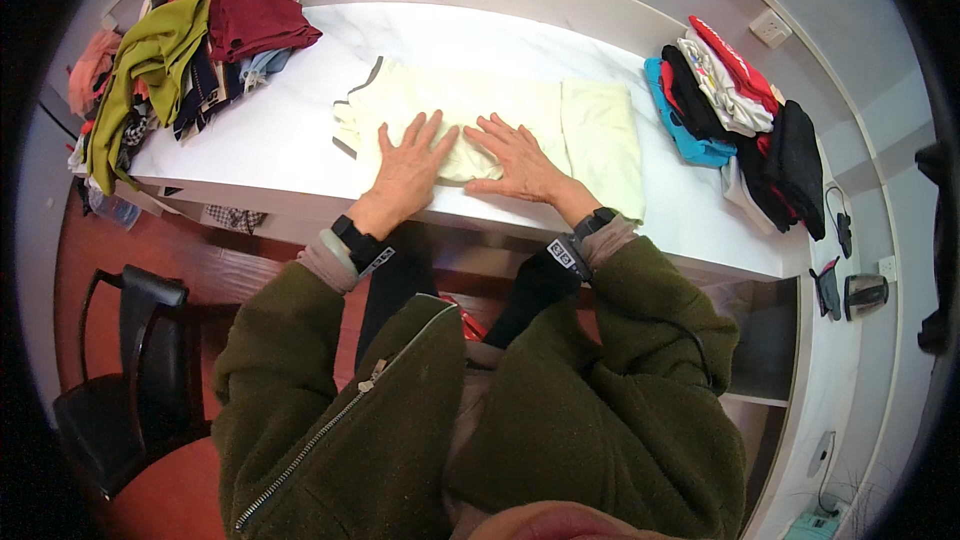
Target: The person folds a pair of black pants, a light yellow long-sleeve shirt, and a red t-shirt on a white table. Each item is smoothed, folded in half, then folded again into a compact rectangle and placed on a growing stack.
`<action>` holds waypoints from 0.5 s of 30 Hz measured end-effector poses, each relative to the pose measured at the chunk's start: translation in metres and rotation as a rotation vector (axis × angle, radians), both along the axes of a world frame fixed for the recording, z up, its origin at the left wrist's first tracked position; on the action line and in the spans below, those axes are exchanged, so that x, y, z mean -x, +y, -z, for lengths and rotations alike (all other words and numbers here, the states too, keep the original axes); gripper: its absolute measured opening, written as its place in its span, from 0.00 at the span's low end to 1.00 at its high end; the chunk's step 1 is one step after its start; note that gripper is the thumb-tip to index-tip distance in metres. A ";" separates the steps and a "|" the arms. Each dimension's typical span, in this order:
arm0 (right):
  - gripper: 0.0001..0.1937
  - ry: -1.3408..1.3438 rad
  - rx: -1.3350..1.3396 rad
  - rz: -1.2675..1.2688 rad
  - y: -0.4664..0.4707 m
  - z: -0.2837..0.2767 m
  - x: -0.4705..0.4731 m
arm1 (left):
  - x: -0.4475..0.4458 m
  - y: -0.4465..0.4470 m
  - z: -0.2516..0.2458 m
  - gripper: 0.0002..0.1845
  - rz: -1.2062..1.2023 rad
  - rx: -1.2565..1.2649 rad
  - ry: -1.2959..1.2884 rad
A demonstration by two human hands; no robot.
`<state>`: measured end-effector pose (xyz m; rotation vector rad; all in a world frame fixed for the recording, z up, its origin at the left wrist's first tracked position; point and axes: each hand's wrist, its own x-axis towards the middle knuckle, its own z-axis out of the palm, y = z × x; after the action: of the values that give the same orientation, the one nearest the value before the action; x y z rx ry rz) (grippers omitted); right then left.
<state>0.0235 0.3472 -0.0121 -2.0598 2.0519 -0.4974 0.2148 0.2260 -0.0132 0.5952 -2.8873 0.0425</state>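
A pale yellow garment (525, 101) lies flattened across the white marble-patterned tabletop (300, 154). Its right end is doubled over into a broad panel (602, 142), and dark trim (369, 79) edges its left end. My left hand (411, 165) rests palm down on the cloth near the table's front edge, fingers spread. Beside it my right hand (519, 160) also presses flat on the garment, its thumb near the cloth's front edge. Neither hand grips anything. Both wrists carry dark bands with printed tags.
At the left is a loose heap of clothes, with an olive-green garment (161, 60) and a maroon one (259, 21). Folded clothes stand stacked at the right, including a blue garment (682, 124) and a black one (796, 165). A black chair (142, 360) stands below left.
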 end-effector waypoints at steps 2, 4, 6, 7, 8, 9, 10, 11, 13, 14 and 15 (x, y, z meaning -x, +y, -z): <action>0.38 0.016 -0.010 -0.009 -0.002 0.003 0.003 | -0.013 -0.007 -0.007 0.44 -0.036 -0.005 -0.039; 0.37 0.033 -0.041 -0.013 -0.004 0.007 0.007 | -0.025 -0.016 -0.013 0.43 -0.084 -0.023 -0.086; 0.36 0.034 -0.061 0.002 -0.005 0.013 0.008 | -0.036 -0.028 -0.019 0.43 -0.152 -0.224 -0.018; 0.36 0.041 -0.060 0.011 -0.005 0.015 0.008 | -0.042 -0.034 -0.020 0.43 -0.185 -0.311 0.023; 0.36 0.065 -0.038 0.009 -0.004 0.018 0.007 | -0.047 -0.039 -0.020 0.46 -0.205 -0.300 0.109; 0.37 0.089 0.001 0.007 -0.003 0.020 0.005 | -0.051 -0.044 -0.019 0.46 -0.287 -0.352 0.095; 0.37 0.112 0.016 0.011 -0.003 0.022 0.004 | -0.055 -0.048 -0.017 0.46 -0.364 -0.390 0.092; 0.38 0.112 0.041 0.008 -0.003 0.022 0.003 | -0.058 -0.051 -0.014 0.46 -0.434 -0.420 0.102; 0.39 0.123 0.027 0.023 -0.003 0.022 0.001 | -0.061 -0.053 -0.007 0.44 -0.360 -0.362 0.236; 0.39 0.104 0.013 0.022 -0.003 0.021 0.001 | -0.060 -0.055 -0.005 0.43 -0.351 -0.431 0.258; 0.39 0.094 -0.014 0.028 -0.004 0.020 0.000 | -0.060 -0.058 -0.004 0.43 -0.342 -0.504 0.277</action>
<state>0.0234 0.3431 -0.0318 -2.0871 2.1331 -0.3971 0.2747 0.1684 -0.0088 1.0760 -2.4909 -0.6774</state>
